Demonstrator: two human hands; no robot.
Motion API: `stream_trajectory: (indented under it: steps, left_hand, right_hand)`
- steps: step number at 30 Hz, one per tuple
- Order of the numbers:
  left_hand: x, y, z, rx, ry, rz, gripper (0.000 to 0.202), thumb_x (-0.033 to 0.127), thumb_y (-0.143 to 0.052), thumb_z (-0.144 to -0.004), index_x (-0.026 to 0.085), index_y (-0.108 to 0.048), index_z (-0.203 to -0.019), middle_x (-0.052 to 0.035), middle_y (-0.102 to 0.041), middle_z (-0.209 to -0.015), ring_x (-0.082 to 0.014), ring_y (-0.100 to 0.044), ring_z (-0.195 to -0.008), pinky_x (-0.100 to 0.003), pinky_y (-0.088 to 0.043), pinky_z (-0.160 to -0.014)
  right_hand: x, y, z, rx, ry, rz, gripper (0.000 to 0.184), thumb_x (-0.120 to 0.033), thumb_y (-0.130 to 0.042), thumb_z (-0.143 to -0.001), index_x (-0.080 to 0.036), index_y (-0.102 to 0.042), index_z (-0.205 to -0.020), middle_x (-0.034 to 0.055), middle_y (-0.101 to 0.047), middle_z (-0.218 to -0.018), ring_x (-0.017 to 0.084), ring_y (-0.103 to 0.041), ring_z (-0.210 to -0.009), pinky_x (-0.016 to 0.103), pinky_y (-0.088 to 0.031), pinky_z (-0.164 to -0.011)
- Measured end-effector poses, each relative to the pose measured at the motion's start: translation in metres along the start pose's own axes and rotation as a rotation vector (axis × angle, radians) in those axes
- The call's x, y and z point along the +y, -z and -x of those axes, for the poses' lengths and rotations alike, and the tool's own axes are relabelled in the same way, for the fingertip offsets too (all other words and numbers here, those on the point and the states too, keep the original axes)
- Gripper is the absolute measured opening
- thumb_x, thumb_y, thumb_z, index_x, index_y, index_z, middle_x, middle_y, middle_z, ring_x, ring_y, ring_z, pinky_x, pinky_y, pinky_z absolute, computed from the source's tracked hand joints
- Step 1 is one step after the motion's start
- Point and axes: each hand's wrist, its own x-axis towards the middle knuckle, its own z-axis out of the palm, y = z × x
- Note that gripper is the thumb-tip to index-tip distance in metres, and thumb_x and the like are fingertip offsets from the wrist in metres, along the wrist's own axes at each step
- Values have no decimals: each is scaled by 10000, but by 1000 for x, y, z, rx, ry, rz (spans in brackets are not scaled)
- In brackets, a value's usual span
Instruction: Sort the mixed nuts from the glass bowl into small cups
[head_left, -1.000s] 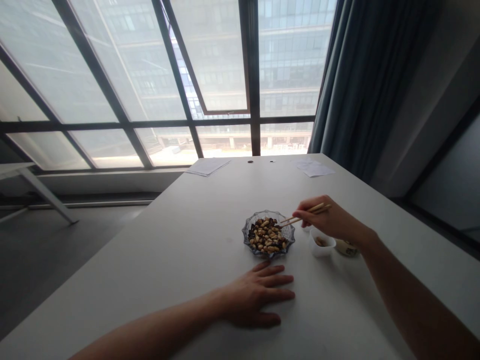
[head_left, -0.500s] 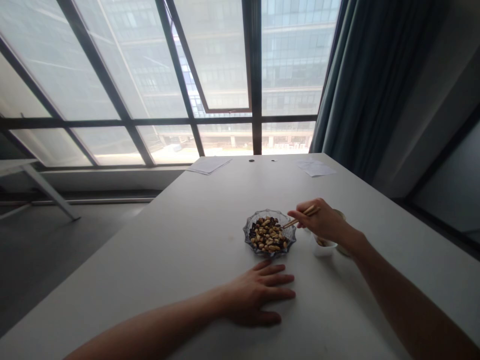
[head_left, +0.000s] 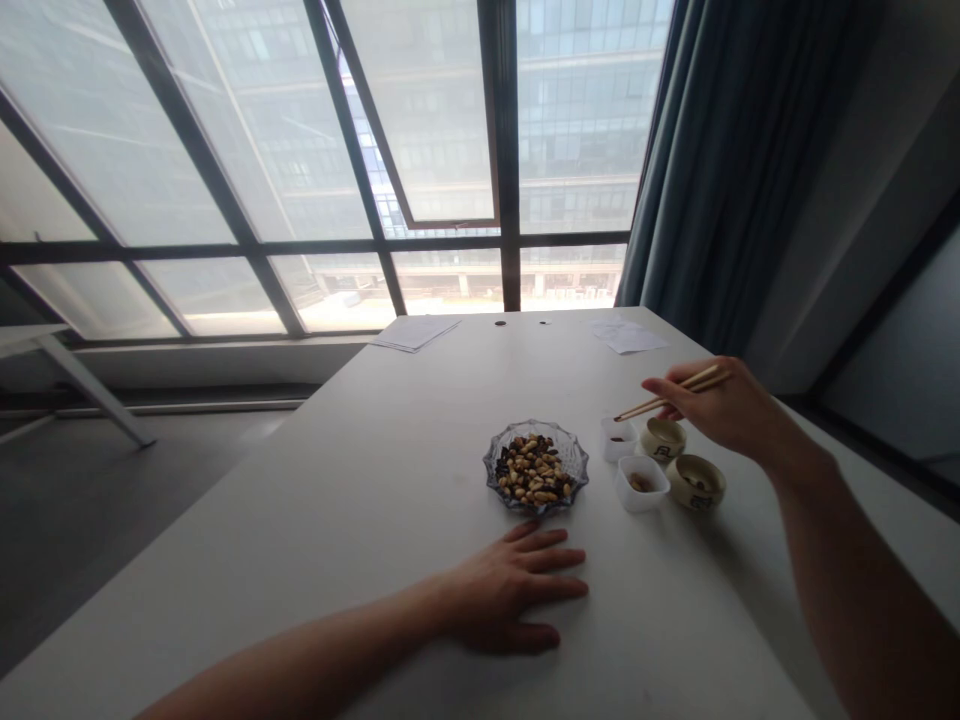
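Note:
My right hand (head_left: 701, 397) grips a pair of wooden chopsticks (head_left: 667, 393), raised over the small containers. Their tips hover above a small clear plastic cup (head_left: 618, 452); a small dark bit seems to be at the tips, though its kind is unclear. Beside that cup stand a second plastic cup (head_left: 643, 502) with brownish pieces and two cream ceramic cups (head_left: 664, 452) with dark markings. To their left, a scalloped glass bowl (head_left: 491, 490) holds mixed nuts (head_left: 534, 470) and dark pieces. My left hand (head_left: 525, 587) lies flat, fingers spread, just in front of the bowl.
All this stands on a long white table (head_left: 360, 520). Sheets of paper (head_left: 415, 333) lie at its far left, more paper (head_left: 628, 335) at its far right. Windows and a dark blue curtain (head_left: 697, 170) rise beyond. Another white table (head_left: 30, 338) stands at the left.
My right hand has moved from the glass bowl to the right and up, carrying the chopsticks over the small cups, which now show fully. My left hand stays put.

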Motion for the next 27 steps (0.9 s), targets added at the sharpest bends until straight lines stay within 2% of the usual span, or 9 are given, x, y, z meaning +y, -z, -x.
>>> stream_trajectory:
  steps: [3, 7, 11, 14, 17, 22, 27]
  left_hand:
    - [0, 0, 0, 3, 0, -2, 622, 537, -571, -986, 312, -468, -1556, -39, -375, -1659, -358, -277, -1554, -545, -168, -1278]
    - [0, -1, 0, 10, -4, 11, 626, 523, -589, -980, 306, -472, -1556, -48, -384, -1653, -364, -287, -1549, -548, -161, -1278]
    - [-1, -2, 0, 12, -7, 2, 627, 520, -588, -981, 307, -467, -1558, -48, -380, -1656, -366, -288, -1548, -548, -159, -1278]
    - [-2, -3, 0, 12, -14, -11, 626, 529, -583, -983, 306, -467, -1556, -45, -383, -1655, -365, -293, -1546, -546, -170, -1277]
    - [-2, -3, 0, 13, -17, -26, 621, 536, -569, -991, 307, -458, -1558, -40, -387, -1653, -357, -292, -1548, -540, -186, -1275]
    - [-4, -6, 0, 16, -20, -33, 620, 539, -570, -990, 299, -467, -1552, -42, -384, -1654, -360, -288, -1549, -546, -160, -1279]
    - [-4, -5, 1, 17, -18, -19, 622, 527, -587, -984, 303, -468, -1552, -41, -381, -1656, -361, -289, -1548, -547, -160, -1280]
  right_hand:
    - [-1, -3, -3, -26, -20, -54, 480, -611, -662, -915, -212, -633, -651, 42, -700, -602, 262, -758, -651, 290, -479, -509]
    - [-14, -12, 1, -4, 9, -127, 465, -603, -645, -931, -203, -669, -695, 56, -721, -633, 245, -747, -631, 285, -488, -514]
    - [-28, -32, 5, -142, 41, -283, 429, -580, -668, -924, -189, -712, -752, 74, -761, -703, 233, -748, -658, 283, -542, -571]
    - [-33, -52, 4, -244, 34, -308, 397, -542, -682, -923, -172, -743, -791, 75, -759, -689, 227, -746, -652, 281, -543, -582]
    - [-32, -70, 2, -290, 14, -299, 393, -533, -708, -903, -159, -754, -791, 70, -749, -663, 222, -745, -640, 272, -531, -574]
    - [-22, -88, -2, -299, -1, -351, 429, -567, -718, -883, -162, -725, -740, 74, -752, -672, 234, -757, -662, 270, -533, -572]
    - [-20, -84, -1, -227, 14, -322, 488, -584, -696, -897, -184, -621, -629, 58, -716, -602, 241, -745, -630, 270, -507, -532]
